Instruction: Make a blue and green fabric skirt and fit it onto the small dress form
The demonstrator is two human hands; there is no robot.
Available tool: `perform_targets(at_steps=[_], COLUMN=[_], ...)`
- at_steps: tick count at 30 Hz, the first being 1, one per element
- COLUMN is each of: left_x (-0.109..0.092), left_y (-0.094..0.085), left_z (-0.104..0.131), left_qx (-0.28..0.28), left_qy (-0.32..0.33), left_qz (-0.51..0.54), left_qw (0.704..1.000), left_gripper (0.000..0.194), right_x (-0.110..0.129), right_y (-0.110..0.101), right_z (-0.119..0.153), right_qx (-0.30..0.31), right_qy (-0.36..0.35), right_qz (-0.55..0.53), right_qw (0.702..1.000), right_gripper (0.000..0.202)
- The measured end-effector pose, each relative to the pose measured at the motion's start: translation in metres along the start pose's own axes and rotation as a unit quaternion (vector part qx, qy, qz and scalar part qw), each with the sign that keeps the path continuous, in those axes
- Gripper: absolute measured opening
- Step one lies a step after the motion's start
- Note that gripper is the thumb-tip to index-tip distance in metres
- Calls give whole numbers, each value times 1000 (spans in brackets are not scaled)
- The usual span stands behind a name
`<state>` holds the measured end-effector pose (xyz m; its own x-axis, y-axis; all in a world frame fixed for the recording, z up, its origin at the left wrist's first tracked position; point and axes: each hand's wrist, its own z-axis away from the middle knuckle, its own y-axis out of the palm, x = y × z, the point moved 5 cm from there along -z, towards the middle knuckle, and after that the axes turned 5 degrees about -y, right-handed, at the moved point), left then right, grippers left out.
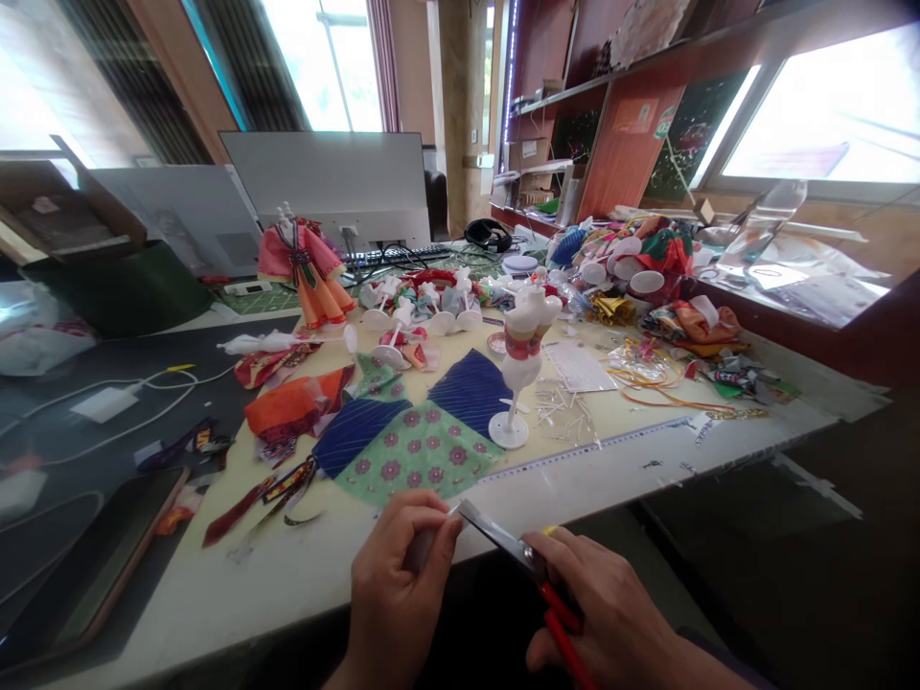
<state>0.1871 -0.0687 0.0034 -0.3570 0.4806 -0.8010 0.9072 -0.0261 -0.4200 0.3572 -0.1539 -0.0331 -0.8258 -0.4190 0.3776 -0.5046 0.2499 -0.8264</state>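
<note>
My right hand [600,594] is wrapped round the red handles of a pair of scissors [514,548], whose blades point up and to the left. In front of the table edge, my left hand [406,575] pinches a small whitish piece [454,512] between thumb and forefinger. The blade tips are right by this piece; whether they touch it I cannot tell. Just beyond my hands lies green flowered fabric [421,455] with dark blue striped fabric [471,391] beside it. A small white mannequin [528,369] stands upright on a round base, a patterned red and gold band about its middle.
A ruler [596,447] lies along the front edge. Behind it are white sticks [564,412] and orange cord [647,379]. A dressed doll form [302,268] stands at back left, several white stands [402,321] in the middle. A phone-like dark slab [93,565] lies at left.
</note>
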Motion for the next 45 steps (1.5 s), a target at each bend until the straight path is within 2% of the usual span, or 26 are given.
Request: perform_targets(at_steps=[8,24,32,39,45], left_x=[2,0,2,4,1], left_y=[1,-1,0,3,-6], left_z=[1,0,0,1,-3], left_qx=[1,6,1,32,-5], left_qy=[-15,-8,12,-30,-32], left_qz=[0,4,10,-5,-36], left_qw=[1000,1000,1000,999,999], left_gripper=[8,8,4,7,7], right_x=[-2,-1,0,-8,-22], right_y=[2,1,-10,-15,-30], right_z=[1,0,-1,2,2], right_qx=[-2,-10,-49,-51,-95], right_qy=[3,1,-27,-30,-5], right_qz=[-1,-12,9,63,85], right_qw=[1000,1000,998,996,992], right_gripper=[66,54,37,39,40])
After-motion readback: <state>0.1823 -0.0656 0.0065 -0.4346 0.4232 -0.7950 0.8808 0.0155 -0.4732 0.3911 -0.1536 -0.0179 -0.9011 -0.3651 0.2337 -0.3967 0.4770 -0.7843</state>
